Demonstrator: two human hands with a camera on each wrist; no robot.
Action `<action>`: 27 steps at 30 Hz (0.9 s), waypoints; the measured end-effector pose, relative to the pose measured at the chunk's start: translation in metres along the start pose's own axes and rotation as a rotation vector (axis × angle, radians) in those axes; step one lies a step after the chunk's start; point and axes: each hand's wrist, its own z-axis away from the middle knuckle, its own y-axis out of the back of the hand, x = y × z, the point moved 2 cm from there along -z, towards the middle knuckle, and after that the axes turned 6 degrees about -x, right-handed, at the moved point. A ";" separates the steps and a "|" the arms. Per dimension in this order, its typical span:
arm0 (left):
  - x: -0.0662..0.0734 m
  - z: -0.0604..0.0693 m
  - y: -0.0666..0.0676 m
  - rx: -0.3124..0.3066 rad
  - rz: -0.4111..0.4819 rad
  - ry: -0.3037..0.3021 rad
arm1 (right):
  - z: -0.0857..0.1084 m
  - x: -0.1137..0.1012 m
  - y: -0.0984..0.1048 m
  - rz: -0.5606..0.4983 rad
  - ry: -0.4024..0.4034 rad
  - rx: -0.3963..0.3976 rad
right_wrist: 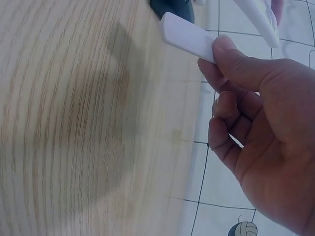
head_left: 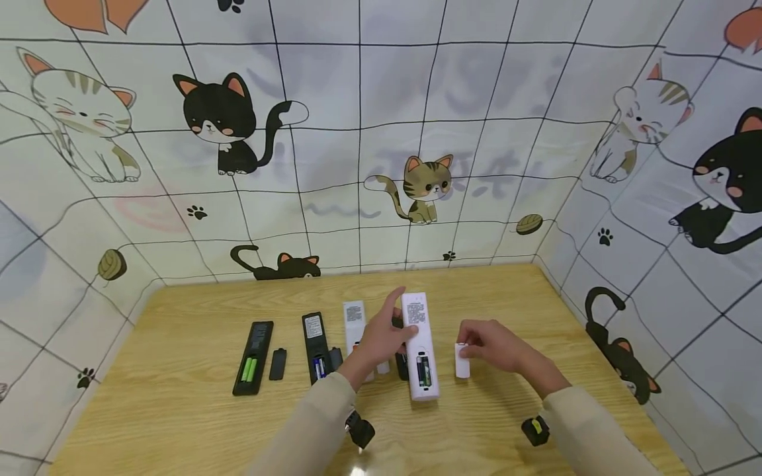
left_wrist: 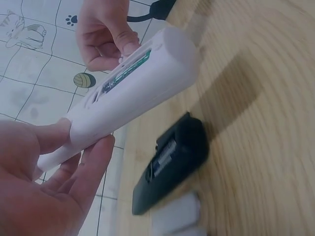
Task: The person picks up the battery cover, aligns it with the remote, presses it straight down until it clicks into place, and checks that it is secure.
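A white remote control (head_left: 420,344) is gripped by the left hand (head_left: 381,340), its back facing up with the battery compartment uncovered and batteries inside. In the left wrist view the left hand (left_wrist: 54,172) holds the white remote (left_wrist: 133,93) above the table by its far end. Between thumb and fingertips the right hand (head_left: 497,347) pinches a small white battery cover (head_left: 462,361), apart from the remote. The right wrist view shows the right hand (right_wrist: 261,108) with the white cover (right_wrist: 189,37) sticking out from its thumb and index finger.
Left on the wooden table (head_left: 178,410) lie a black remote (head_left: 253,358) with green batteries, a black cover (head_left: 278,364) and another black remote (head_left: 316,344). A grey-white remote (head_left: 354,320) and a dark remote (left_wrist: 172,162) lie by the left hand. Cat-patterned sheeting (head_left: 333,152) stands behind.
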 end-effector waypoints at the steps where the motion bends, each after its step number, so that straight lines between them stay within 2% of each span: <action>1: -0.002 0.002 0.002 -0.002 -0.001 -0.003 | 0.000 -0.002 0.000 0.000 0.003 -0.002; 7: -0.010 0.015 0.011 -0.012 -0.012 -0.015 | 0.001 -0.012 -0.005 -0.006 0.004 -0.024; 17: -0.020 0.036 0.026 -0.001 -0.008 -0.035 | -0.007 -0.025 -0.019 -0.058 0.092 -0.049; 27: -0.038 0.043 0.033 0.025 -0.021 -0.021 | -0.017 -0.036 -0.028 -0.072 0.092 -0.072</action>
